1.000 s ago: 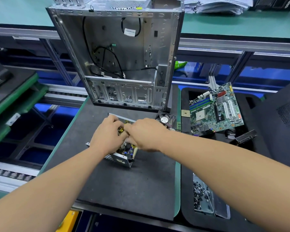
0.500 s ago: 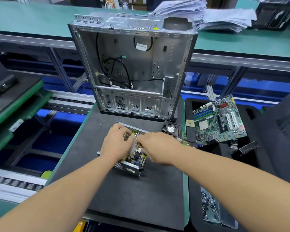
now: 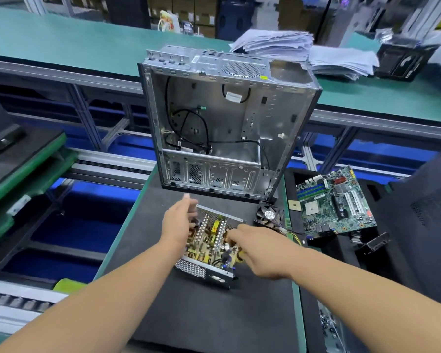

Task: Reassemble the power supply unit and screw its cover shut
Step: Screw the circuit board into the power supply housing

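- The power supply (image 3: 209, 247) sits on the black mat (image 3: 214, 314) in front of me, just short of the empty computer case (image 3: 227, 128), with its circuit board (image 3: 211, 238) open to view and no cover on it.
- My left hand (image 3: 180, 222) is at the box's left edge, fingers straight and relaxed, gripping nothing; the fingertips are blurred, so I cannot tell whether they touch the metal.
- My right hand (image 3: 255, 244) reaches in over the right side of the board; its fingers point down among the parts, and I cannot tell whether they pinch anything.
- As I judge it, the step in hand is settling the board and its wires into the metal tray before any cover goes on.
- To do this well, I should steady the tray wall with the left hand so the box does not slide on the mat.
- I should handle the board by its edges and keep off the tall yellow and copper parts.
- The loose yellow wires (image 3: 294, 238) trailing right toward the small fan (image 3: 269, 214) need tucking inside the walls, or the cover may pinch them.
- I see no cover for certain; screws seem to lie in the clear tray (image 3: 326, 327) at lower right, near enough to reach.
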